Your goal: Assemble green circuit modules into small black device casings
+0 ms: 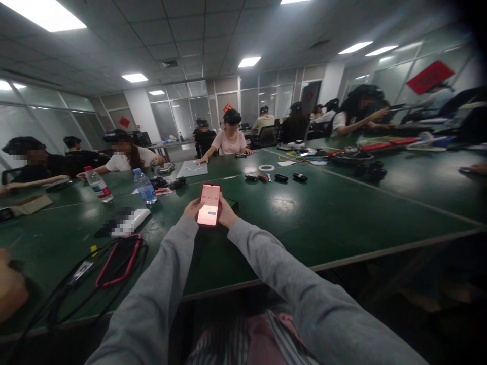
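Note:
A red-edged phone (209,204) with a lit screen stands upright over the green table (323,213), held between both my hands. My left hand (192,208) grips its left edge. Gripping its right edge is my right hand (227,212). Both arms wear grey sleeves and reach forward from the table's near edge. A small dark object lies on the table just behind the phone, partly hidden.
Two water bottles (144,186) stand to the left, near a white box (131,220). A red-rimmed device with black cables (117,261) lies at front left. Tape roll (266,168) and small tools lie further back. Several people sit around the far and left sides.

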`<state>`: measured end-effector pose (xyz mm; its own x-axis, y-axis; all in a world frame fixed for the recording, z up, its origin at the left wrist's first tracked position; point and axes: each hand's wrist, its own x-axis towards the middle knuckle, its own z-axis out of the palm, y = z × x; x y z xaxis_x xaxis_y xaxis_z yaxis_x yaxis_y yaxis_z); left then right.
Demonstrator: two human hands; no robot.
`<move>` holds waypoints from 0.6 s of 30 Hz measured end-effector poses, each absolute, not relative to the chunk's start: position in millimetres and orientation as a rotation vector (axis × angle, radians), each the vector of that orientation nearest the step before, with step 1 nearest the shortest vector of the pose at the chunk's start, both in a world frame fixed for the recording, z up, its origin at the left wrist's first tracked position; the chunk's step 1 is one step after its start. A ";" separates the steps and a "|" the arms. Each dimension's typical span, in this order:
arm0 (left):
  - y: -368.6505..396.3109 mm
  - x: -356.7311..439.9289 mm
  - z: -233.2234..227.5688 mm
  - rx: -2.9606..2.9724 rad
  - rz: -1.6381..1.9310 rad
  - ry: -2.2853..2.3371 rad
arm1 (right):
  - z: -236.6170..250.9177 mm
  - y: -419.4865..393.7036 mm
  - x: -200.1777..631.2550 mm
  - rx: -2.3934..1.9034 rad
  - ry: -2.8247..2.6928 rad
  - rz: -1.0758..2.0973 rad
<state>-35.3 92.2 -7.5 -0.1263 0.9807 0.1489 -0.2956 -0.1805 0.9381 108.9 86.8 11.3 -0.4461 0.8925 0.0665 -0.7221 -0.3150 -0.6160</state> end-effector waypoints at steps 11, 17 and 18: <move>84.1 -40.4 -6.8 1.480 1.462 1.099 | 15.6 84.4 109.0 -0.340 -0.723 1.953; 83.2 -31.4 -1.0 1.233 1.498 1.080 | 13.6 83.6 109.6 -0.332 -0.728 1.981; 83.0 -30.1 0.0 1.165 1.502 1.065 | 12.8 84.3 109.7 -0.327 -0.720 1.980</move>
